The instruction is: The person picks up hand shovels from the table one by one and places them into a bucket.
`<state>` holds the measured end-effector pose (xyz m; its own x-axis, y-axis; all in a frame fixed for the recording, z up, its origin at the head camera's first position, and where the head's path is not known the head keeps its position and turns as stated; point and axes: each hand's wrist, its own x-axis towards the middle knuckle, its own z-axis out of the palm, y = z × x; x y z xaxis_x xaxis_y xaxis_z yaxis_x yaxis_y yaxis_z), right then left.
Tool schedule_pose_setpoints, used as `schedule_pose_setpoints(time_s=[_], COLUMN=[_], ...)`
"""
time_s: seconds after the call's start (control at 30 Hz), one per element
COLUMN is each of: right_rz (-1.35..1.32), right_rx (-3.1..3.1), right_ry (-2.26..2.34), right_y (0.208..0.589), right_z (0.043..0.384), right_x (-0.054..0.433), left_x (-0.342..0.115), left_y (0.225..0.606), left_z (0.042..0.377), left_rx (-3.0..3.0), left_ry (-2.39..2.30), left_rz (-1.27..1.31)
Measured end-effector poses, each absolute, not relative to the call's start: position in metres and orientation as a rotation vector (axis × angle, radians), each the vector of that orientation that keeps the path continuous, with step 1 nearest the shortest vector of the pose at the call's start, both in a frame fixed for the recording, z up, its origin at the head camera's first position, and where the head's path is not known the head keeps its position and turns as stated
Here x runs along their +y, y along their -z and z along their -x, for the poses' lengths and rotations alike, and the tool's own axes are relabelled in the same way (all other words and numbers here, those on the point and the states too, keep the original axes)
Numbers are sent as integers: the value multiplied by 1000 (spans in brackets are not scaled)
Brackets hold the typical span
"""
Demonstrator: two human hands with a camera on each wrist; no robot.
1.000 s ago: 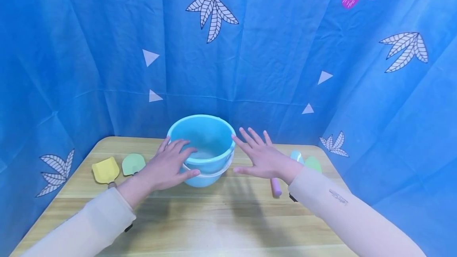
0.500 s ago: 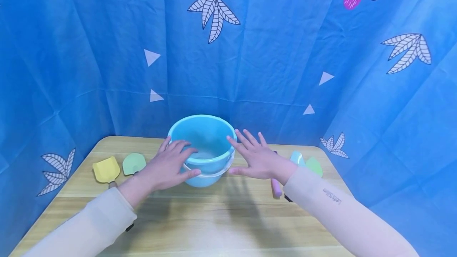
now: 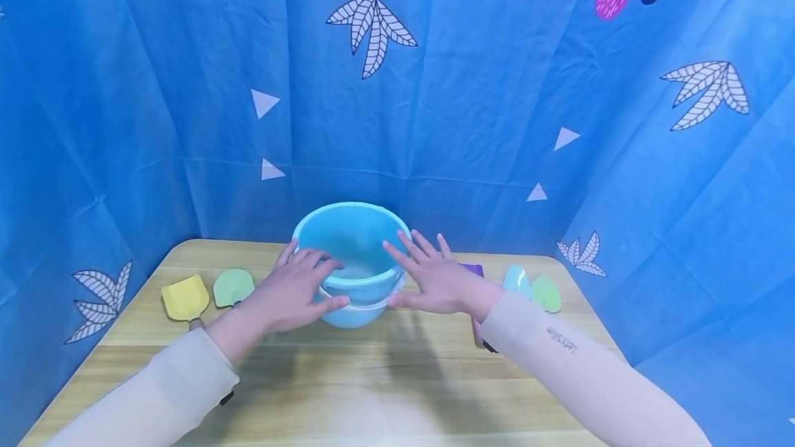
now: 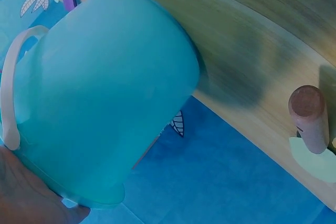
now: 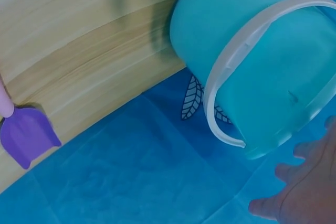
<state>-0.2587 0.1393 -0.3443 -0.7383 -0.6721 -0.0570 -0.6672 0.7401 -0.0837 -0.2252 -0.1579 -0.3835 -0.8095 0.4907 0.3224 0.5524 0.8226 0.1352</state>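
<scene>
A light-blue plastic bucket (image 3: 350, 233) stands near the back edge of the wooden table, its white carrying handle (image 5: 226, 66) hanging down at the front. At its left side is my left hand (image 3: 295, 295), fingers spread over the rim and thumb in front of the outer wall. In the left wrist view, fingertips of that hand (image 4: 31, 192) show right at the rim. On the other side my right hand (image 3: 437, 281) reaches toward the bucket with fingers stretched apart, overlapping the right rim in the head view. From the right wrist, its fingers (image 5: 286, 171) appear just beside the rim, holding nothing.
Left of the bucket lie a yellow toy shovel (image 3: 186, 297) and a pale green one (image 3: 232, 286). To the right are a purple shovel (image 5: 29, 135) with a pink handle, a light-blue piece (image 3: 517, 280) and a green one (image 3: 546, 293). A blue curtain (image 3: 348, 123) hangs behind the table.
My right hand has moved left, from beside the bucket to over its right rim. The left hand and the bucket have stayed in place.
</scene>
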Motion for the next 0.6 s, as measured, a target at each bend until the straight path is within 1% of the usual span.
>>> schedule_pose_setpoints(time_s=[0.6], right_rz=[1123], right_rx=[2823], right_ry=[43], right_y=[349], right_z=[262], right_x=[136], left_x=[-157], left_y=[382], left_z=[226], left_rx=[-2741], left_ry=[336], left_rz=[793])
